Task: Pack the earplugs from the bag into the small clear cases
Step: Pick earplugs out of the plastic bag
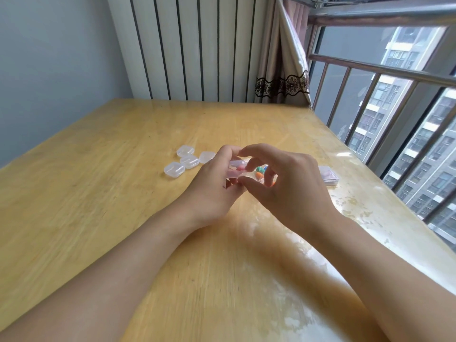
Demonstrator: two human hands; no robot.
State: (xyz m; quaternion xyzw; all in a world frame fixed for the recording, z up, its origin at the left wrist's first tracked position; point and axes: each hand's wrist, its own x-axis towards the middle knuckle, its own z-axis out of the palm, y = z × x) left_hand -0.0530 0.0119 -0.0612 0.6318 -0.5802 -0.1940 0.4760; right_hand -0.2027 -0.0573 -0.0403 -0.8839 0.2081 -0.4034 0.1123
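Observation:
Both hands meet above the middle of the wooden table. My left hand grips a small clear case with a pink earplug showing inside it. My right hand pinches the same case between its forefinger on top and its thumb below. Behind my right fingers lie several coloured earplugs, orange, green and blue; the bag around them is mostly hidden. Several shut clear cases lie in a cluster on the table, left of and beyond my hands.
A flat clear box lies on the table to the right of my right hand. The table's right edge runs along a window with metal railings. A white slatted panel and a curtain stand behind the far edge.

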